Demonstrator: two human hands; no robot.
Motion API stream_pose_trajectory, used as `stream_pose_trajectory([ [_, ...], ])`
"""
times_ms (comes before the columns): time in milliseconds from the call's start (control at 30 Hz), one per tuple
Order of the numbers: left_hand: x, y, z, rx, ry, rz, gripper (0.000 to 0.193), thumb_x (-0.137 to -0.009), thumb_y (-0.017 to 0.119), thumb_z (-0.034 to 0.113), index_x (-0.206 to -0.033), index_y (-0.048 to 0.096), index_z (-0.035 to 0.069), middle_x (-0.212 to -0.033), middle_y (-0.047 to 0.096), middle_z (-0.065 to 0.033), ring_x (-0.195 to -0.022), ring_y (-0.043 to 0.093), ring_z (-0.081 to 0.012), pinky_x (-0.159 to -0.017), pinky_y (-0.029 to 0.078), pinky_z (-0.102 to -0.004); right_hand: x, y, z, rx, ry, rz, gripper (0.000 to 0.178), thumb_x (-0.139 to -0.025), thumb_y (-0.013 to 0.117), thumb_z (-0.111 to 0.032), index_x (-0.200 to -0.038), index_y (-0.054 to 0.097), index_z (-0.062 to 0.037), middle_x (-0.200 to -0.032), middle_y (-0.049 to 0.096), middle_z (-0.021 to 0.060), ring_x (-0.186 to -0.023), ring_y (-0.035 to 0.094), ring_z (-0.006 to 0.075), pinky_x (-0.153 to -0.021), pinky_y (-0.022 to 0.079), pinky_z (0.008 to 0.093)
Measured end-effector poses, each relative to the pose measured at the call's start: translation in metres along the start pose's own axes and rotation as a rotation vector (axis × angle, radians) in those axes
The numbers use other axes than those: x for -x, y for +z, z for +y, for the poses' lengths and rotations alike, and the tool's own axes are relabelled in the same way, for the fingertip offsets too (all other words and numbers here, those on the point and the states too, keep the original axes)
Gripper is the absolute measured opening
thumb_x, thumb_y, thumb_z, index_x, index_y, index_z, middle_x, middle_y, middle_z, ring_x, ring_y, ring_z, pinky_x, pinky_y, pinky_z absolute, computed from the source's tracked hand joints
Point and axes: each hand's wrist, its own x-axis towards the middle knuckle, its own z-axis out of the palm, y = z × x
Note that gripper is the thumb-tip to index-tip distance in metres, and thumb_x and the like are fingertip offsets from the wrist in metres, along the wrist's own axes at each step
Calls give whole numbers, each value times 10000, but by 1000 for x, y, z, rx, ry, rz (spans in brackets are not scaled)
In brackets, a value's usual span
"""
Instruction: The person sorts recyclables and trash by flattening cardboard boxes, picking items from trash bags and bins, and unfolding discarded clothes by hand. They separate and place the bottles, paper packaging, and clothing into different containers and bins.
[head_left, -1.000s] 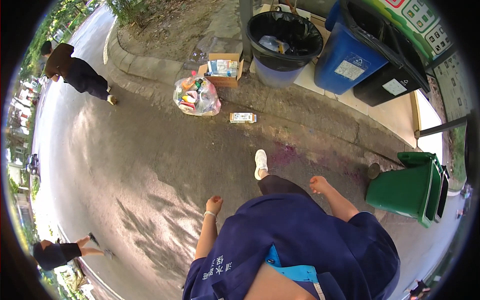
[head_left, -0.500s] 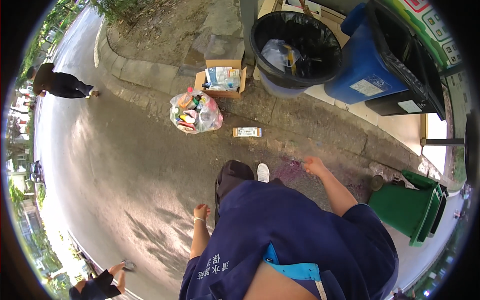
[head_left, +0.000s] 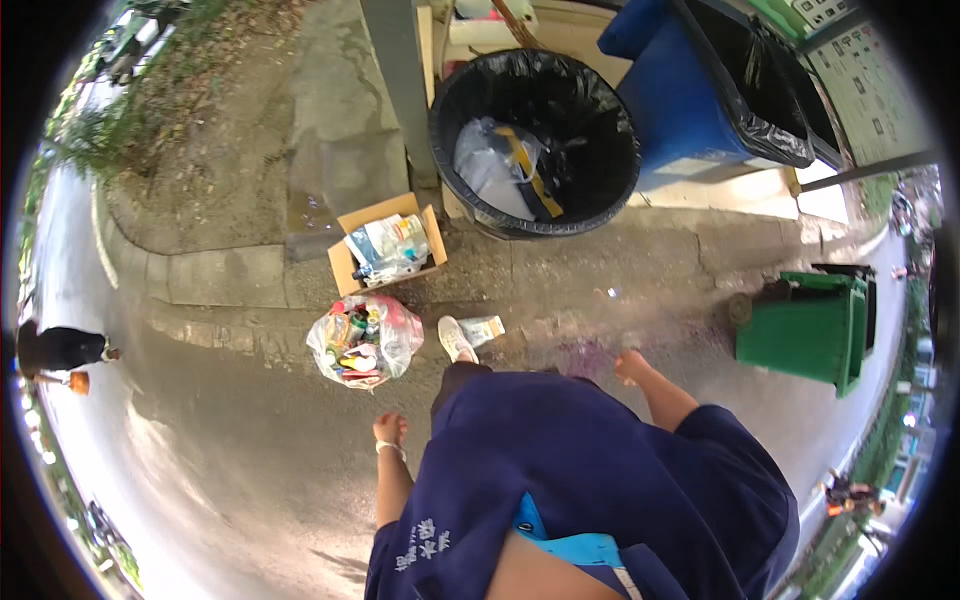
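Observation:
My left hand (head_left: 389, 428), with a pale band at the wrist, hangs low at my side, its fingers loosely curled in and nothing visible in them. My right hand (head_left: 630, 367) is out on the other side, closed like a loose fist and touching nothing. Ahead of the left hand, a clear plastic bag (head_left: 400, 335) full of bottles and mixed packaging stands on the pavement. Just beyond it is an open cardboard box (head_left: 345, 272) with plastic packaging inside. A small flattened-looking carton (head_left: 486, 330) lies beside my light shoe (head_left: 455, 338).
A round bin (head_left: 612, 190) lined with a black bag holds clear plastic and a yellow strip. Right of it stands a blue bin (head_left: 670, 110). A green wheeled bin (head_left: 795, 335) is at the right. Far left, a person in dark clothes (head_left: 65, 348) is on the road.
I have stepped forward, so the bag, box and bins are nearer, and my shoe is now beside the carton. Both hands stay empty-looking at my sides.

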Motion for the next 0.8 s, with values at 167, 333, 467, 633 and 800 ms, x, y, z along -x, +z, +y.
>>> stream_pose_trajectory([
  [167,-40,-21,98,-80,91,-18,139,-849,634,169,-950,629,74,-709,657,-34,-527,585,-103,-419,388,-220,19,-37,-105,-595,-78,-20,160,-813,587,-172,-956,628,-114,-631,622,48,-502,592,145,-439,467,314],
  [333,-71,-16,154,-28,147,-30,90,-836,628,157,-851,646,70,-703,644,-19,-539,571,-94,-442,381,-217,23,-65,-182,-739,-177,57,313,-777,631,-162,-1068,623,-49,-649,641,60,-564,637,132,-482,489,301],
  [467,-84,-24,138,-24,71,-82,119,-838,638,167,-888,630,60,-710,652,-34,-540,587,-109,-436,385,-222,25,-78,-218,-401,-300,31,299,-760,601,-184,-1027,630,-54,-752,659,124,-683,663,216,-614,514,343],
  [633,-62,-3,131,-204,-94,-95,112,-843,628,167,-915,625,82,-709,654,-49,-540,606,-134,-431,401,-246,-8,-60,-178,-313,-357,119,254,-768,612,-174,-1004,629,-82,-663,647,107,-579,661,207,-580,524,330],
  [800,-62,-12,139,-139,-179,-83,122,-835,620,146,-942,612,87,-702,657,-64,-520,590,-151,-425,405,-273,-42,-97,-180,-267,-249,31,251,-742,618,-177,-977,633,-89,-669,649,125,-565,652,226,-585,528,343],
])
